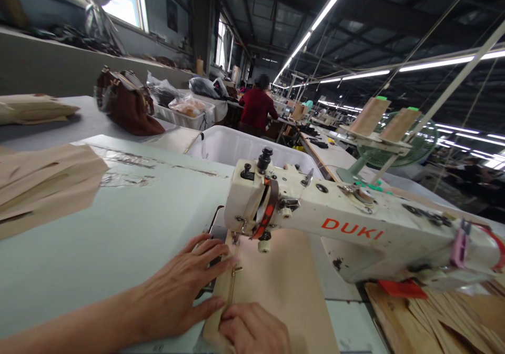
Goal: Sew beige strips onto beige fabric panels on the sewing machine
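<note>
Sheet of beige material [294,291] lies flat on the pale table [177,201], its far end beneath the head of the sewing machine [303,201]. A zipper [231,288] runs lengthwise along the left part of the sheet, in line with the presser foot [235,240]; its metal pull [236,271] sits on the near side of the foot.

Left hand [191,277]: palm down, fingers spread moderately wide, resting at the left edge of the sheet beside the zipper. The fingertips point toward the foot, and the thumb extends toward the right hand.

Right hand [256,330]: at the near end of the visible zipper, fingers curled and close together on the sheet. Whether they pinch the material or only press on it cannot be told.

Surroundings: further beige pieces [43,191] lie at the left of the table. A white bin [256,142] stands behind the machine. A brown handbag [128,104] rests on the grey surface at far left. Two thread cones [370,116] stand upright on a rack, with a green fan [428,138] behind. Beyond the bin, a person in a dark red top [256,109] sits facing away.
</note>
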Tool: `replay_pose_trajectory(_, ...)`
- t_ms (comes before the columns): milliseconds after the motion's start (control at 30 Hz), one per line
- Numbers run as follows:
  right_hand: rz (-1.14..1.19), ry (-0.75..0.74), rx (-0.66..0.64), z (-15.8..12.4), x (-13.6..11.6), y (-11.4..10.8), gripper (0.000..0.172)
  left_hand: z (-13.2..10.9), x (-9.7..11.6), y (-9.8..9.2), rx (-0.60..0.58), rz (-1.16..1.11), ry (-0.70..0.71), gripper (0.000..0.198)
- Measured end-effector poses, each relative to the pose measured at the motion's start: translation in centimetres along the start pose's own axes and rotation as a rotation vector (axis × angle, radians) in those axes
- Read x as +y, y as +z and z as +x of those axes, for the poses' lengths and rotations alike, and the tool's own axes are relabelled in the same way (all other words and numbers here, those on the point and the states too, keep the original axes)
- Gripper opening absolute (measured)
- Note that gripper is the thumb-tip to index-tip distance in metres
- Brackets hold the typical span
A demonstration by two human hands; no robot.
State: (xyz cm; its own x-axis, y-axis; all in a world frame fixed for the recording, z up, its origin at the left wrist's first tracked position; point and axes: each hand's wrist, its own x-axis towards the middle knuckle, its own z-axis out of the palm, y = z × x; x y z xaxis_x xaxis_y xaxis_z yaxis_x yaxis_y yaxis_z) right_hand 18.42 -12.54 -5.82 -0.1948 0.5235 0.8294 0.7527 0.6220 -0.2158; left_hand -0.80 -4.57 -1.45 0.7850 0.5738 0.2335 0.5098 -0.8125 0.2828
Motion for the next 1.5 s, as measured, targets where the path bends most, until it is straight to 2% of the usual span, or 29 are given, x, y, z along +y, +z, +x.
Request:
replay_pose_trajectory(67,0.029,0.044,0.006,0.4,0.3,-0.1,0.026,0.2,0.0,-0.1,0.002,-0.002,-0.001,0.056)
replay_pose_trajectory(133,0.078,0.055,-0.046,0.8,0.7,-0.3,0.019,0.5,0.0,-0.2,0.006,-0.003,-0.006,0.058)
replay_pose_trajectory(200,0.137,0.052,-0.161,1.2,1.0,-0.5,0.013,0.7,-0.1,-0.2,0.014,-0.002,-0.013,0.061)
replay_pose_trajectory(333,0.244,0.133,-0.368,2.1,1.7,-2.3,0.016,1.1,-0.3,-0.3,0.041,-0.009,-0.018,0.062)
replay_pose_trajectory(433,0.409,0.249,-0.600,3.5,2.4,-4.4,0.027,1.1,-0.2,-0.3,0.062,-0.005,-0.013,0.062)
replay_pose_trajectory(500,0.484,0.398,-0.686,5.1,3.1,-5.2,0.027,0.9,0.2,-0.4,0.083,0.005,0.009,0.058)
replay_pose_trajectory(600,0.281,0.585,-0.599,7.6,4.3,-4.2,0.018,0.3,1.2,-0.7,0.039,-0.017,0.066,0.044)
replay_pose_trajectory(667,0.096,0.573,-0.585,8.5,5.1,-2.4,0.010,-0.2,1.8,-0.8,-0.022,-0.043,0.081,0.039)
replay_pose_trajectory(767,-0.004,0.552,-0.626,8.5,5.5,-0.2,0.002,-1.1,2.3,-0.6,-0.045,-0.029,0.080,0.047)
replay_pose_trajectory(933,-0.084,0.595,-0.564,7.3,5.1,0.9,0.006,-2.1,2.3,0.1,0.016,0.036,0.110,0.049)
replay_pose_trajectory(1100,-0.161,0.607,-0.479,8.3,6.7,2.2,0.014,-2.1,3.0,-0.1,0.008,0.039,0.125,0.042)
replay_pose_trajectory(1200,-0.161,0.580,-0.463,8.4,6.8,1.6,0.017,-2.0,4.0,-0.7,0.036,0.034,0.141,0.036)
replay_pose_trajectory(1333,-0.043,0.450,-0.538,6.2,4.2,-1.6,0.015,-1.8,4.8,-1.3,0.075,0.020,0.137,0.035)
replay_pose_trajectory(1433,0.085,0.303,-0.590,4.2,2.4,-3.2,0.030,-1.5,4.2,-1.1,0.043,-0.009,0.134,0.044)
replay_pose_trajectory(1500,0.086,0.273,-0.591,3.5,2.2,-3.4,0.039,-1.3,3.6,-0.9,0.008,-0.041,0.109,0.048)
